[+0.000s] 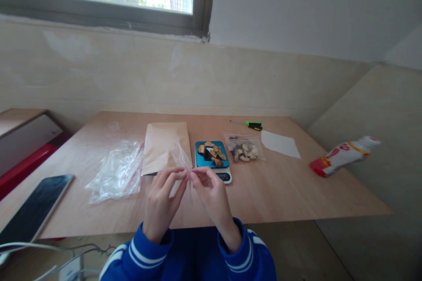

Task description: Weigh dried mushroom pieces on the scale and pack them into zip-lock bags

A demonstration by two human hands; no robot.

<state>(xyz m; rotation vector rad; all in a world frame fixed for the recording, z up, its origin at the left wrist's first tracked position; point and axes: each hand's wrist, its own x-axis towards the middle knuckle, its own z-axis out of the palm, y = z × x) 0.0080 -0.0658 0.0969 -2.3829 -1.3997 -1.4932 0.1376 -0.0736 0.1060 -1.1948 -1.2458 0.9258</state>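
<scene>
Between my two hands is a clear zip bag (182,154), held upright and seen nearly edge-on. My left hand (164,197) pinches it from the left, and my right hand (211,193) pinches it from the right at the same height. Just beyond my right hand sits a small kitchen scale (225,173) with a blue top, carrying dried mushroom slices (211,153). Behind the bag lies a brown paper bag (165,142). Right of the scale rests a filled zip bag of dried slices (244,148).
A pile of clear plastic bags (115,173) lies on the left, near a phone (36,206). At the back are a green-and-black screwdriver (252,124) and white paper (280,144). A white-and-red bottle (343,156) stands at right. Cables (75,250) run below the table's left edge.
</scene>
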